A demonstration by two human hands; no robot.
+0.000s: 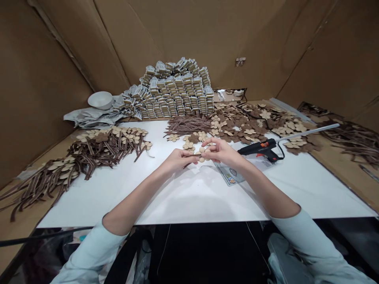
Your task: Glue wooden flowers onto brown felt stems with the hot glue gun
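My left hand (pixel 177 159) and my right hand (pixel 220 150) meet over the middle of the white board (pixel 189 193). The left fingers pinch a thin brown strip (pixel 189 159) at its end. The right fingers are closed on a small pale wooden flower piece (pixel 202 154) that touches the strip. Several loose pale and brown flower cutouts (pixel 192 139) lie just beyond my hands. A black and orange glue gun (pixel 262 148) rests on the board right of my right hand.
Finished stems with pale petals are heaped at the left (pixel 89 152). Stacked small packets (pixel 177 92) stand at the back, a white bowl (pixel 100 99) at the back left. Flower cutouts (pixel 260 124) cover the right, brown strips (pixel 186 124) behind. Cardboard walls surround the desk.
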